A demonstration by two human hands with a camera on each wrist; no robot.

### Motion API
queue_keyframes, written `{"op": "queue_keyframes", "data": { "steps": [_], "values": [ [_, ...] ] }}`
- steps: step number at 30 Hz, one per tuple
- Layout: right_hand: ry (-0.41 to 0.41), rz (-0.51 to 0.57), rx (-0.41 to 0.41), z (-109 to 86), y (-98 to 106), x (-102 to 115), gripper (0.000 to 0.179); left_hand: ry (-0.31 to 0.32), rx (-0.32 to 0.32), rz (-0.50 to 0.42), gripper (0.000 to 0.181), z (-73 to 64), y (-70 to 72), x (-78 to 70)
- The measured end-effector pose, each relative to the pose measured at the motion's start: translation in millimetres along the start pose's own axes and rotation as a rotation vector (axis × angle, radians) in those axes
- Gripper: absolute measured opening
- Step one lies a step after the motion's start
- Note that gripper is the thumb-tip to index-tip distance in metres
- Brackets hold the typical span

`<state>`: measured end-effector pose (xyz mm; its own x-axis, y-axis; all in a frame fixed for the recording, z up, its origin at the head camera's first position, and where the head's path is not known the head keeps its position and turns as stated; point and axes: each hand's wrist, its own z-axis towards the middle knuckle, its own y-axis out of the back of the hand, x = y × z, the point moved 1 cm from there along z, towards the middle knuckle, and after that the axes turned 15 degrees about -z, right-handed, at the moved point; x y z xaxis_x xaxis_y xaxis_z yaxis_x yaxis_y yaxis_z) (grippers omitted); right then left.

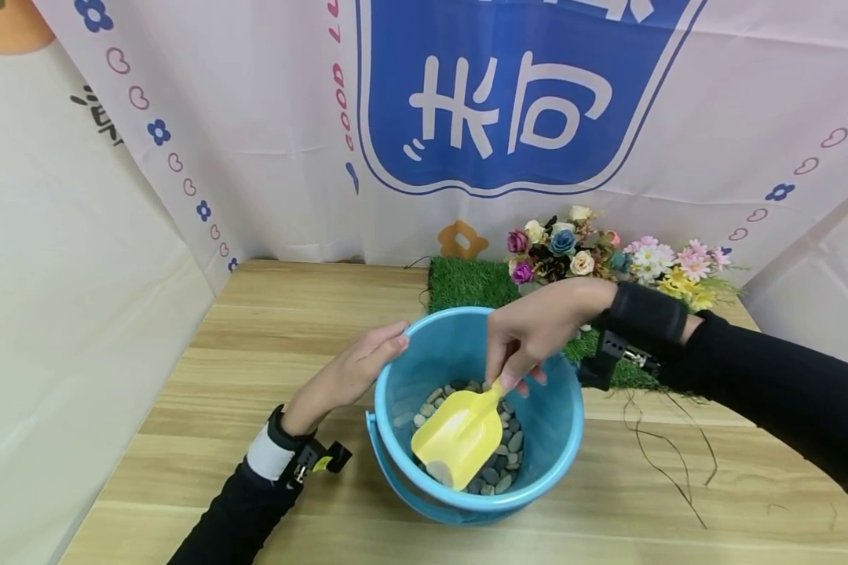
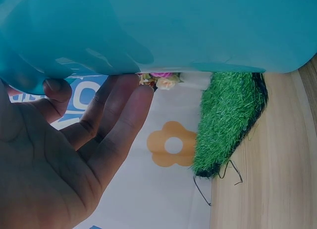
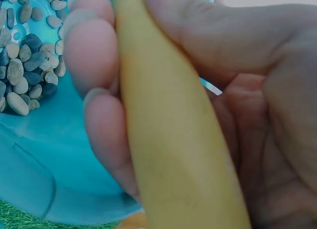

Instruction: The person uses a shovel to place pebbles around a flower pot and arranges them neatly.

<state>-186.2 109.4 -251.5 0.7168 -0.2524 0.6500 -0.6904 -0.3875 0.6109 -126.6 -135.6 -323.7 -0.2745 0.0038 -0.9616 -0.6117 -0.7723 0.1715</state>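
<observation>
My right hand (image 1: 537,326) grips the handle of a yellow toy shovel (image 1: 459,435) inside a light blue bucket (image 1: 568,424). In the right wrist view, the thumb and fingers (image 3: 91,55) wrap the shovel's handle (image 3: 168,140). A flat grey pebble (image 1: 438,471) lies near the front of the shovel's blade. Many grey and tan pebbles (image 1: 512,443) cover the bucket's bottom, partly hidden by the blade. At the bucket's left rim rests my left hand (image 1: 353,369). The left wrist view has its fairly straight fingers (image 2: 121,125) against the outer wall.
The bucket stands on a wood-grain table (image 1: 254,345), its blue handle (image 1: 389,471) hanging at the near left side. Behind it lies a green turf mat (image 1: 466,282), with artificial flowers (image 1: 565,243) at the back right. A printed cloth (image 1: 283,157) hangs behind. Thin dark strands (image 1: 678,463) lie at right.
</observation>
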Motion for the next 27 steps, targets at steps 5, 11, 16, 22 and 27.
{"op": "queue_keyframes", "data": {
  "steps": [5, 11, 16, 22, 27],
  "values": [
    [0.009, 0.006, -0.026, -9.7, -0.1, -1.1, 0.018, -0.003, 0.005, -0.006, 0.032, 1.3, 0.0, 0.3],
    [0.016, 0.045, -0.052, -20.5, -2.5, -3.9, 0.018, -0.002, 0.007, -0.011, 0.031, 2.0, 0.3, 1.1],
    [0.024, 0.064, -0.088, -29.8, -4.6, -7.8, 0.02, 0.003, 0.009, -0.01, 0.031, 1.8, 0.5, 1.1],
    [0.03, 0.058, -0.143, -40.4, -6.2, -10.4, 0.022, 0.0, 0.008, 0.001, 0.031, 1.8, 1.3, 1.5],
    [-0.014, 0.054, -0.209, -53.1, -5.5, -10.3, 0.023, -0.003, 0.005, 0.003, 0.03, 2.0, 1.2, 1.8]
  ]
}}
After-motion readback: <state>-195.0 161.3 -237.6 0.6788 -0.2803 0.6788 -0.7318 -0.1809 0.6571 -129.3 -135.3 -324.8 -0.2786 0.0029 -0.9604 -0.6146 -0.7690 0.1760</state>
